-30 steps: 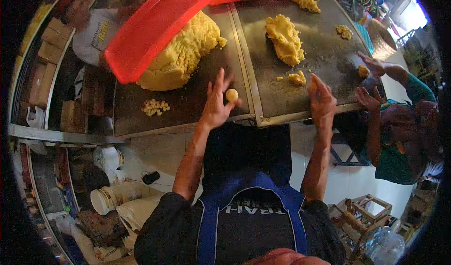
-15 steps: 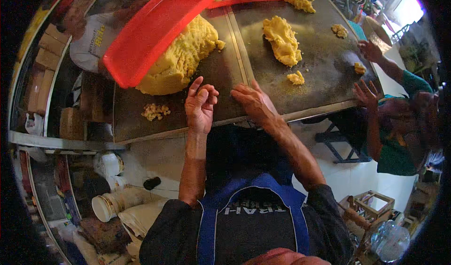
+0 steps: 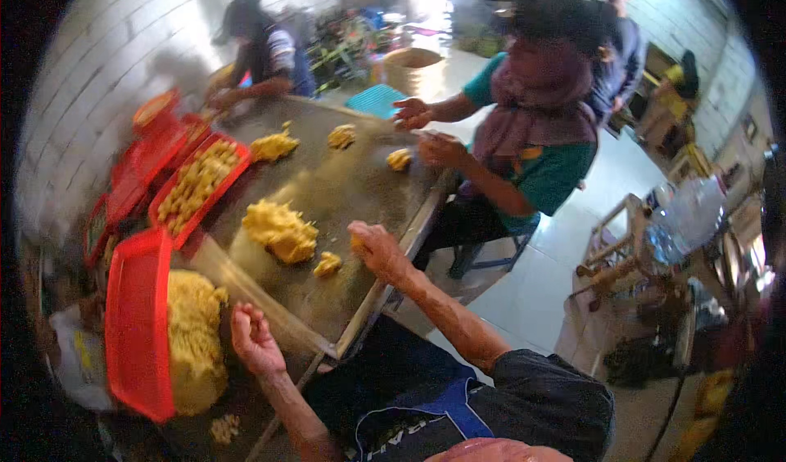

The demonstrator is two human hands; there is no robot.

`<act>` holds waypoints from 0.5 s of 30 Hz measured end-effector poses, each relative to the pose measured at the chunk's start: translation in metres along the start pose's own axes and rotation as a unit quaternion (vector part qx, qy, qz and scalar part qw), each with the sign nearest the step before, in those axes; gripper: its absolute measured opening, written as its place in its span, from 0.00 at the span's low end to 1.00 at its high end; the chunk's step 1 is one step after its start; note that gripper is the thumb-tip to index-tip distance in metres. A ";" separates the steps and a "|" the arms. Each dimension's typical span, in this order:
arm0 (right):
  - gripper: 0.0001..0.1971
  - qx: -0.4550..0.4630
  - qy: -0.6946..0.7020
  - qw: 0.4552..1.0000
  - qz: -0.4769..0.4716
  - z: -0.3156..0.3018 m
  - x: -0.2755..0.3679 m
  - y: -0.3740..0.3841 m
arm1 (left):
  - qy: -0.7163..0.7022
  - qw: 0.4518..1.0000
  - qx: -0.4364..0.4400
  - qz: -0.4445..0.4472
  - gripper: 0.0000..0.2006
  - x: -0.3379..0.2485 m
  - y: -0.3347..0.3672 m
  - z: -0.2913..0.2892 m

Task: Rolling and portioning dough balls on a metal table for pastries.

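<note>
- The view has swung round since half a second ago: the desk (image 3: 360, 190) now runs toward 11 o'clock, and more of the room shows at 2 and 3 o'clock.
- The right hand (image 3: 381, 251) has left the desk's left section, where it lay flat, and is over the right section near the front edge; its fingers are clenched on a bit of yellow dough (image 3: 357, 239).
- The left hand (image 3: 255, 345) is beside the big yellow mound (image 3: 195, 343), which sits at its 9 o'clock; its fingers are curled, and I cannot tell whether they grasp anything.
- From the right hand, a small lump (image 3: 327, 264) lies near at 9 o'clock, with a larger lump (image 3: 280, 231) beyond it.
- Further off are another small lump (image 3: 399, 160) at 12, a crumbly lump (image 3: 341, 137) at 11 and a long lump (image 3: 274, 146) between 10 and 11.
- At its 10 o'clock stands a red tray of dough pieces (image 3: 201, 185).
- A tilted red tray (image 3: 141, 327) leans on the mound at the left hand's 9 o'clock, hiding part of it.
- Pale crumbs (image 3: 224, 429) lie at the left hand's 7 o'clock.
- A co-worker (image 3: 540, 110) sits at 1 o'clock, hands at the desk's edge.
</note>
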State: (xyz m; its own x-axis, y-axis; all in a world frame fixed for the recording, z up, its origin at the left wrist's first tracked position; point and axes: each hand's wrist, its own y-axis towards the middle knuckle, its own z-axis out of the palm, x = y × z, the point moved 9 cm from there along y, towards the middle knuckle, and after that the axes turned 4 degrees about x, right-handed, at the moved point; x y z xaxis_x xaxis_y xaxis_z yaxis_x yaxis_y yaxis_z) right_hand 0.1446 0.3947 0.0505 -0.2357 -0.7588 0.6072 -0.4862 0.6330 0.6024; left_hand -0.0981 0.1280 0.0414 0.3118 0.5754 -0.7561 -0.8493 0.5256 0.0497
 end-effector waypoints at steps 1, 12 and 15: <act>0.20 0.070 0.031 0.997 0.000 0.009 -0.012 -0.002 | -0.003 0.999 0.030 -0.013 0.14 0.003 0.003 0.009; 0.20 0.020 0.053 0.997 0.061 0.011 -0.001 0.004 | 0.127 0.990 -0.061 0.018 0.14 -0.007 -0.004 0.007; 0.18 -0.050 0.152 0.982 0.102 -0.016 -0.027 -0.011 | -0.055 0.993 0.045 -0.089 0.18 0.028 0.008 0.033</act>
State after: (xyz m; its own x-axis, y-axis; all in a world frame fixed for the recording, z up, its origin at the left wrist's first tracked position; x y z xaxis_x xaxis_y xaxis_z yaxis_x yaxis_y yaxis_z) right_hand 0.1700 0.4106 0.0360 -0.0503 -0.5437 0.8378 -0.3671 0.7902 0.4908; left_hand -0.0820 0.1690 0.0416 0.5029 0.5308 -0.6821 -0.7367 0.6760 -0.0172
